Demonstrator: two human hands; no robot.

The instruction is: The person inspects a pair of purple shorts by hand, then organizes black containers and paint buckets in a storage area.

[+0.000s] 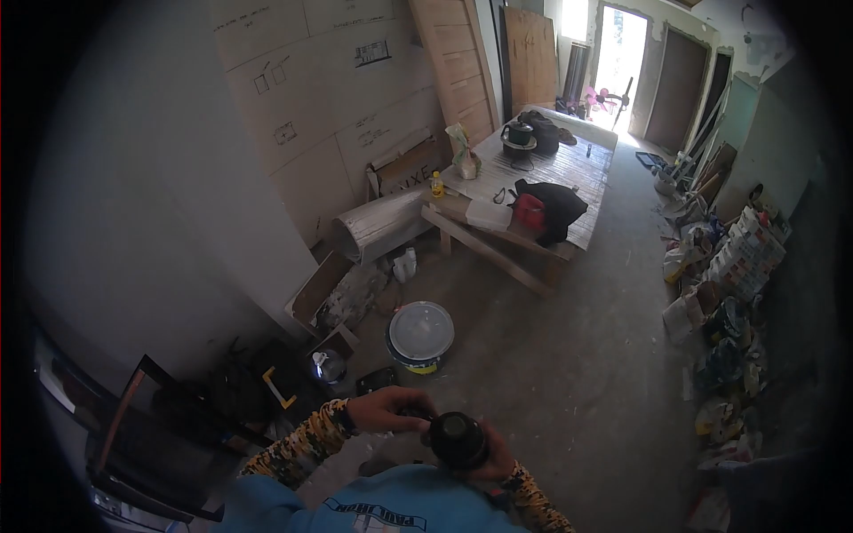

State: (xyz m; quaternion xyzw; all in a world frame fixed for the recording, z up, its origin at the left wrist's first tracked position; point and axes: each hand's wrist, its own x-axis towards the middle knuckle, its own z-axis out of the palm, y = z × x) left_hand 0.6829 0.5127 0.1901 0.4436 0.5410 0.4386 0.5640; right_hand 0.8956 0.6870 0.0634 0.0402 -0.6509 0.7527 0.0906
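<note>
Close to my body, my right hand (499,455) is wrapped around the side of a black cylindrical container (458,440), seen from its round end. What kind of container it is does not show clearly. My left hand (387,410) is at its left, fingers bent and pinched together by the container's edge. Something small and dark shows at those fingertips, too dim to name. Just beyond my hands stands a paint bucket (421,332) with a pale lid. A black case-like object (377,380) lies on the floor near my left hand.
A foil-covered table (582,173) ahead carries a black and red bag (546,210), a yellow bottle (437,185) and a dark pot (518,133). Wooden planks (484,249) jut from its near end. Boxes and bags (729,266) line the right wall. A dark frame (124,426) leans at left.
</note>
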